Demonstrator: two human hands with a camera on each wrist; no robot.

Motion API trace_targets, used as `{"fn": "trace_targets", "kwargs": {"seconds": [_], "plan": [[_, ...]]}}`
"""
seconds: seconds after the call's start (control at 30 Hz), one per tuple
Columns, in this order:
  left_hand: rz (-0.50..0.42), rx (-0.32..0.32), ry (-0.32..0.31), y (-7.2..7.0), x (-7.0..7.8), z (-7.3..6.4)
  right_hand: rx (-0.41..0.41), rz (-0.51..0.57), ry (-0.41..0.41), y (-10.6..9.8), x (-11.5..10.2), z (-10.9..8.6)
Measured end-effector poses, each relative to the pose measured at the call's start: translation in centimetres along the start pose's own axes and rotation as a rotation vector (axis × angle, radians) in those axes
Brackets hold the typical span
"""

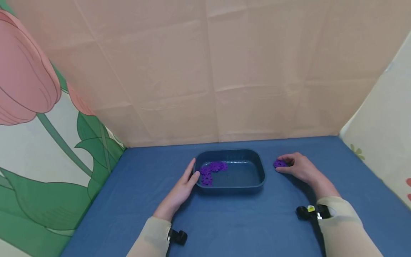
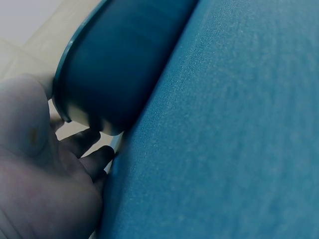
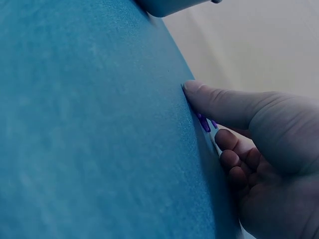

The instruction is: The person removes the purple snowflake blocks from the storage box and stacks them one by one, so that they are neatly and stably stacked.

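Observation:
A dark blue-green rectangular tub (image 1: 229, 189) stands on the table with several purple notched discs (image 1: 207, 179) at its left end. My left hand (image 1: 179, 191) rests against the tub's left end, fingers fairly straight along the wall and thumb at the rim. In the left wrist view the fingertips (image 2: 97, 159) meet the tub's outer end. To the right of the tub, my right hand (image 1: 300, 167) pinches a purple notched disc (image 1: 278, 164) between thumb and fingers, close to the table. Most of this disc is hidden behind the thumb (image 3: 219, 102) in the right wrist view.
Blue cloth (image 1: 237, 228) covers the table. A beige sheet (image 1: 212, 71) rises along its back edge, and a floral panel (image 1: 106, 150) borders the left side. At right is a pale wall (image 1: 382, 125). Both wrists carry small black cameras.

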State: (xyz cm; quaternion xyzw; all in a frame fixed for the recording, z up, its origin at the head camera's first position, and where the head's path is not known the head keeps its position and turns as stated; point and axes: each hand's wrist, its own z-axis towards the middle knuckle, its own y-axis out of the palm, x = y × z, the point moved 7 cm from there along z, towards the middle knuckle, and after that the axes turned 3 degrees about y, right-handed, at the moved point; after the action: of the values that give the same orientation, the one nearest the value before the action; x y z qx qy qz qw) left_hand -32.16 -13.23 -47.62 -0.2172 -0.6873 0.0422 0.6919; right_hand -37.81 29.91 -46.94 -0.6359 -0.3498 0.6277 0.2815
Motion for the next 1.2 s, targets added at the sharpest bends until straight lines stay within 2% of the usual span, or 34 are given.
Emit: {"fn": "trace_targets", "kwargs": {"seconds": [0.97, 1.1, 1.2], "plan": [[-0.005, -0.011, 0.002, 0.1, -0.1, 0.0, 0.003, 0.016, 0.015, -0.3, 0.3, -0.2], [-0.003, -0.016, 0.005, 0.4, -0.2, 0.0, 0.057, 0.050, 0.008, -1.1, -0.6, -0.4], [-0.004, -0.018, 0.009, 0.6, -0.2, 0.0, 0.111, 0.059, -0.030, -1.8, -2.6, -0.7]]}}
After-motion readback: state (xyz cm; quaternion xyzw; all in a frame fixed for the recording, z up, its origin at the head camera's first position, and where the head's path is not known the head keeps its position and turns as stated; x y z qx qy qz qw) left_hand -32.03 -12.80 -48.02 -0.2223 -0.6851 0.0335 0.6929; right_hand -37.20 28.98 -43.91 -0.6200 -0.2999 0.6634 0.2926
